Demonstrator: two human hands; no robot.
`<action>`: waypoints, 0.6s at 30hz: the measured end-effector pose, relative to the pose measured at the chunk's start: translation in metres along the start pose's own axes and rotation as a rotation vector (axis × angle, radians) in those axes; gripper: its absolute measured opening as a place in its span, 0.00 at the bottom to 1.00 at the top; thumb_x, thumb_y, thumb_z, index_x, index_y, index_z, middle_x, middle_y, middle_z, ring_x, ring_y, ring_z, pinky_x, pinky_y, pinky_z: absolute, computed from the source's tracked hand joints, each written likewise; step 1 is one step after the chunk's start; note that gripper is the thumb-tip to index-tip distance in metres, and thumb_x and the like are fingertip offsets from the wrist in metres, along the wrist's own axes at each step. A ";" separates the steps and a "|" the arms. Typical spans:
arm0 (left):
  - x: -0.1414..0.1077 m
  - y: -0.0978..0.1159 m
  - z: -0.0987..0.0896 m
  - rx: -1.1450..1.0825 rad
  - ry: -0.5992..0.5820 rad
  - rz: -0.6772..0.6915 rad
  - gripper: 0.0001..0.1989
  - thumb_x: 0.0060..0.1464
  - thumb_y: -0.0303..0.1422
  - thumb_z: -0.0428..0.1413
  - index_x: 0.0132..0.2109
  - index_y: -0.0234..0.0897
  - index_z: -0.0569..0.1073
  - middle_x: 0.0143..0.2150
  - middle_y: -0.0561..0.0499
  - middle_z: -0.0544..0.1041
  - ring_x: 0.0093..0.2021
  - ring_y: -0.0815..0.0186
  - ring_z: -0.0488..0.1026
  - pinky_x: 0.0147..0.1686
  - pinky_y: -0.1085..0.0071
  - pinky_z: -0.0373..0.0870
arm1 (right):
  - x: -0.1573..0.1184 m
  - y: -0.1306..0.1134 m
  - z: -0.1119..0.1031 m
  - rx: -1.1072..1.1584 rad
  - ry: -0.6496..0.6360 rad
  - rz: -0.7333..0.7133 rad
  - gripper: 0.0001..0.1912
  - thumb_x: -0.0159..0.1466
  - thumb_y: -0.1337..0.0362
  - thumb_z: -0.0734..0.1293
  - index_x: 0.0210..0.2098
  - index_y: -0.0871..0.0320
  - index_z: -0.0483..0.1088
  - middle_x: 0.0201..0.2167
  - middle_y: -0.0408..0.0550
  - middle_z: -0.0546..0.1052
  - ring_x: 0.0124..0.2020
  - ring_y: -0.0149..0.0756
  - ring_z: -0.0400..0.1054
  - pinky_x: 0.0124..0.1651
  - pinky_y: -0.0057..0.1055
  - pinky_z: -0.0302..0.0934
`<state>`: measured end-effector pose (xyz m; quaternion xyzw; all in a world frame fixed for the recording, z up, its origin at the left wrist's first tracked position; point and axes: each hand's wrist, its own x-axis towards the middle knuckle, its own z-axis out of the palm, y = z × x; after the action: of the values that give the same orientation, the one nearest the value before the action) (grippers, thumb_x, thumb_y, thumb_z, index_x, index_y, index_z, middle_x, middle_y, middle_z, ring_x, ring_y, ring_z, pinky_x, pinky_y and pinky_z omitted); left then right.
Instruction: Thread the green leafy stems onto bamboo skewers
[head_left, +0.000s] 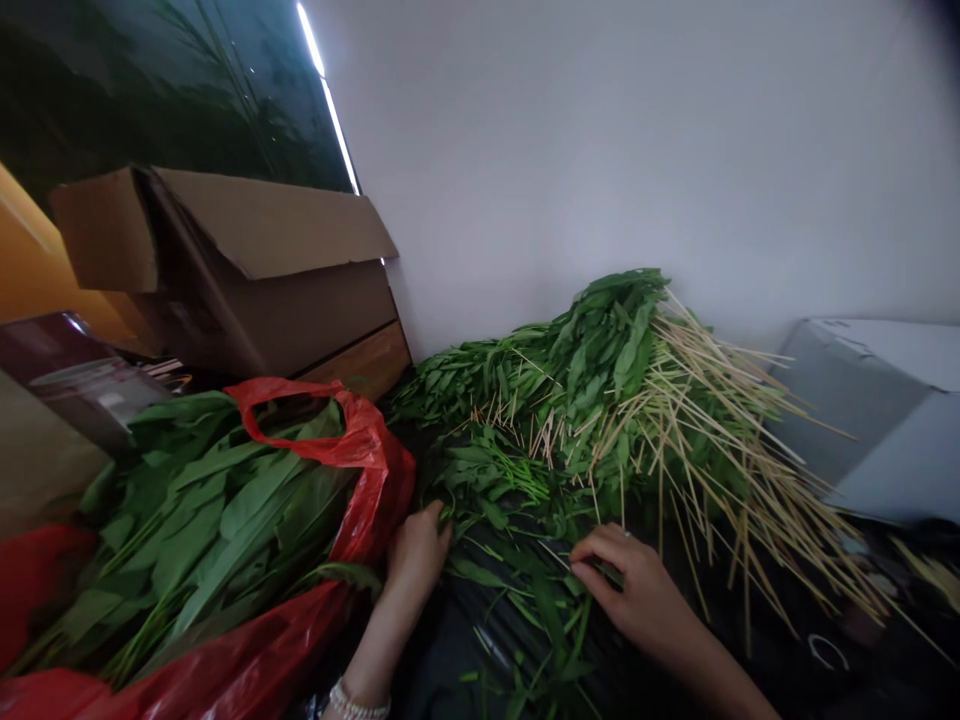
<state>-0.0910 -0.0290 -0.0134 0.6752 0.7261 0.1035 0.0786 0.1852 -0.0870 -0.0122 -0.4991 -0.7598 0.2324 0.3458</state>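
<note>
My right hand [626, 585] is closed in a pinch, its fingertips on the end of a thin pale stick [553, 553] that points left over loose green leaves [544, 600]. Beside the red plastic bag [375, 470], my left hand [418, 550] reaches down with curled fingers to the edge of the leaves; whatever it grips is hidden. Large leafy greens [225, 510] fill the open bag. Behind my hands lies a small bunch of leafy stems [495, 475]. Farther back is a heap of leaves [615, 330] with many pale sticks [720, 420] fanning out to the right.
A cardboard box [300, 310] with raised flaps stands at the back left. A white box [885, 410] stands at the right, against the pale wall [600, 150]. Near the left edge is a clear plastic container [97, 390]. A dark surface [637, 670] lies beneath the leaves.
</note>
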 end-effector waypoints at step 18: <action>-0.083 0.092 -0.019 -0.859 -0.055 0.477 0.15 0.50 0.39 0.60 0.45 0.42 0.76 0.35 0.49 0.78 0.36 0.62 0.72 0.39 0.70 0.67 | -0.010 -0.012 0.035 -0.014 0.003 -0.164 0.14 0.62 0.70 0.53 0.37 0.56 0.68 0.35 0.50 0.73 0.40 0.41 0.66 0.45 0.40 0.59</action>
<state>-0.0010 -0.1066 0.0259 0.7316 0.4409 0.3909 0.3430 0.1542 -0.1018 -0.0292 -0.4379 -0.7991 0.1974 0.3615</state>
